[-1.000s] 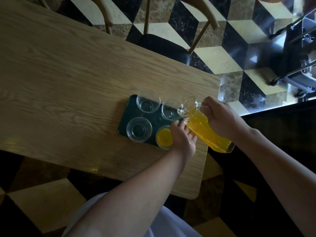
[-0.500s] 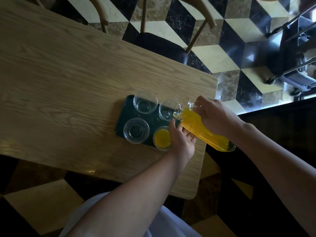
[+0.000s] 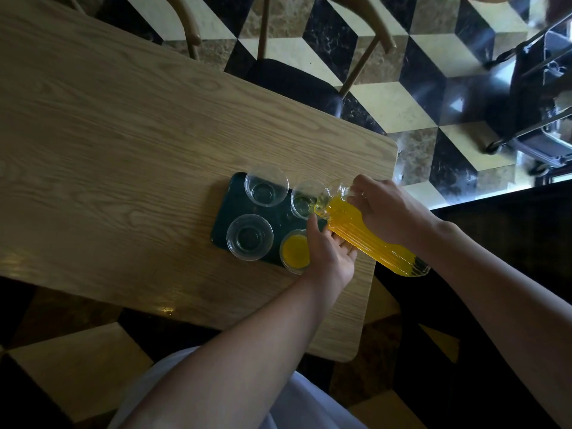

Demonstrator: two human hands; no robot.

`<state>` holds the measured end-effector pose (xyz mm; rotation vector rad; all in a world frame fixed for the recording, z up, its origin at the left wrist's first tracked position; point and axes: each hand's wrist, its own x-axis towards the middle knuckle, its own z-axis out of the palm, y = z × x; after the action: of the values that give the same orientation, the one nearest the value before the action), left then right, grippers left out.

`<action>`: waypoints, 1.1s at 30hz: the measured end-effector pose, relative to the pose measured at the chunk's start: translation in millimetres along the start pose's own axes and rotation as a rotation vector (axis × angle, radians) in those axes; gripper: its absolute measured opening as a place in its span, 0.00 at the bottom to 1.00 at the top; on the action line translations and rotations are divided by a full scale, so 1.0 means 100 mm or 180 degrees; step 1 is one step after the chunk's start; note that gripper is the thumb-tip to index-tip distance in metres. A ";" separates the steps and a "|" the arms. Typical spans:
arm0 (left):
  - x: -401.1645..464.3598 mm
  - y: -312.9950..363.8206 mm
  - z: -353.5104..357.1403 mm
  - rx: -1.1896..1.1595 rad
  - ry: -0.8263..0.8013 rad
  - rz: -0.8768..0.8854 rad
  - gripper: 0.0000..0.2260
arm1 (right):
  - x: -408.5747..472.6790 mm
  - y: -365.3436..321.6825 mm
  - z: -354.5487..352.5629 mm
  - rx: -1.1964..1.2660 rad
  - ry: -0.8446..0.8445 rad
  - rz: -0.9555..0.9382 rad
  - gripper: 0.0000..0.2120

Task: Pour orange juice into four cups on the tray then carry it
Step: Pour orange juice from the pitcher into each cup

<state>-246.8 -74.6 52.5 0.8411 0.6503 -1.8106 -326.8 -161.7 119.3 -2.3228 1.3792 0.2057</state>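
Orange juice fills 1 clear glass cup [image 3: 295, 251] just beside my left hand [image 3: 329, 253], whose straight fingers prop the ribbed glass carafe [image 3: 368, 233]. My right hand [image 3: 385, 213] grips its neck, tipping the spout over cup 2 [image 3: 301, 199] ahead. 3 cups on the dark green tray [image 3: 226, 209] remain unfilled; carrying comes after.

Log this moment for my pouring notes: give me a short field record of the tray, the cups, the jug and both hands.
tray: dark green rectangular tray on the light wooden table
cups: four clear glass cups on the tray
filled: near-right cup holds orange juice
empty: far-left cup, near-left cup
target: far-right cup, jug mouth at its rim
jug: ribbed clear glass jug of orange juice, tilted
right hand: grips the jug near its neck
left hand: fingers under the jug body
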 end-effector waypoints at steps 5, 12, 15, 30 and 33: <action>0.02 0.00 -0.01 -0.0016 -0.0055 -0.0044 0.37 | 0.01 -0.05 -0.02 -0.0068 -0.0043 0.0029 0.10; 0.04 -0.02 -0.05 -0.0058 -0.0085 -0.0055 0.37 | 0.00 -0.08 -0.05 -0.0147 -0.0141 0.0083 0.09; 0.03 -0.02 -0.06 -0.0072 -0.0129 -0.0072 0.37 | 0.00 -0.10 -0.05 -0.0169 -0.0174 0.0081 0.09; 0.02 0.00 -0.07 -0.0131 -0.0159 -0.0093 0.37 | 0.02 -0.19 -0.12 -0.0196 -0.0164 0.0001 0.10; 0.01 0.00 -0.08 -0.0183 -0.0176 -0.0106 0.37 | 0.02 -0.21 -0.15 -0.0270 -0.0189 0.0015 0.11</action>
<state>-244.9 -69.2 47.3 0.7432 0.6812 -1.8301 -309.2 -161.0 137.9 -2.3623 1.3719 0.3383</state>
